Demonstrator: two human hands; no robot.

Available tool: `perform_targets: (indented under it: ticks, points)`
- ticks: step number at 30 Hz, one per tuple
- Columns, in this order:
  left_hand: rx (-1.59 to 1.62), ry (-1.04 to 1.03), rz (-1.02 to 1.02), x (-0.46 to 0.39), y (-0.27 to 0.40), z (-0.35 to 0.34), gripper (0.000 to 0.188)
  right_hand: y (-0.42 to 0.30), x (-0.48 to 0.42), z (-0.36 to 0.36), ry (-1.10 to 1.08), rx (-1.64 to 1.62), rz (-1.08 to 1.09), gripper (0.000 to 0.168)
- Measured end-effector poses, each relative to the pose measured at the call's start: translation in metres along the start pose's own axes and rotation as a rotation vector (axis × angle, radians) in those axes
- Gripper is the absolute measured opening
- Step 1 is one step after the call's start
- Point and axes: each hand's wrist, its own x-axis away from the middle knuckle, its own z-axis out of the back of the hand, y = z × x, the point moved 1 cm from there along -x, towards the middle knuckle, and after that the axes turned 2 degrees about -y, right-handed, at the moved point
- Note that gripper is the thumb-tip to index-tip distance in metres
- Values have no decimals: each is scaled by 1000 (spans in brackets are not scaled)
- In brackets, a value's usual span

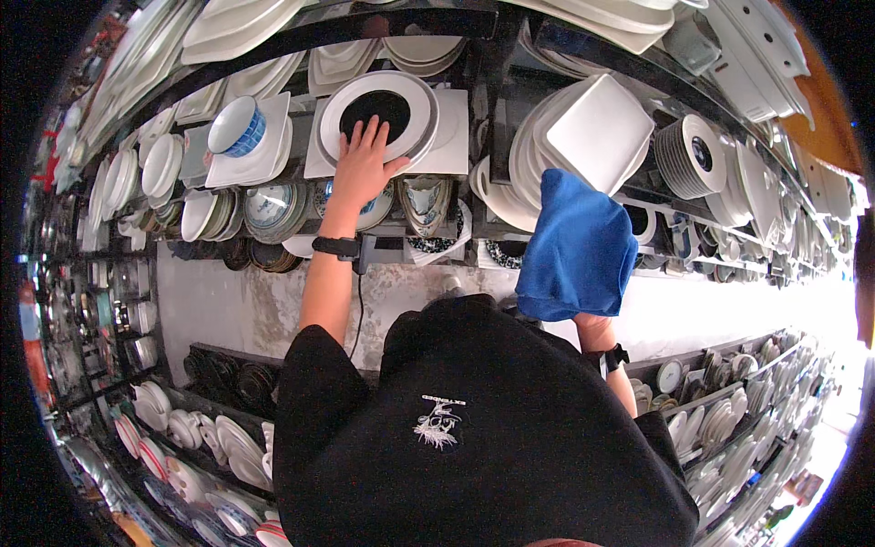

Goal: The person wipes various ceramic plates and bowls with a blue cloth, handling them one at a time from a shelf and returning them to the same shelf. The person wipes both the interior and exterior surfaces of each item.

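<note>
My left hand (367, 158), fingers spread, lies over the dark centre of a round white-rimmed plate (331, 113). That plate tops a round stack, with square white plates (451, 130) beneath, on a dark shelf. A blue cloth (577, 246) covers most of my right hand (593, 321); its fingers are hidden under the cloth. Just beyond the cloth, a square white plate (601, 130) leans on a stack of round white plates (530, 150).
A blue-and-white bowl (236, 130) sits on square plates at the left. Ringed round plates (690, 157) stand at the right. Patterned bowls (270, 208) fill the lower shelf. A black shelf edge (410, 24) crosses above, and more crockery shelves lie behind me on both sides.
</note>
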Motion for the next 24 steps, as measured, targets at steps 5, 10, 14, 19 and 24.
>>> perform_targets:
  ticks: [5,10,14,19,24]
  points:
    - [-51,35,-79,0,7,-3,68,-2,13,10,30,-12,31,68]
    - [-98,138,-147,2,7,-9,56,5,12,9,5,-30,15,69]
    - [-111,161,-161,8,9,-1,48,7,13,5,-33,-23,6,69]
    - [-80,192,-193,5,9,11,40,3,22,-1,-55,-4,-2,70]
    - [11,308,-171,9,5,34,29,3,32,8,-50,3,-30,71]
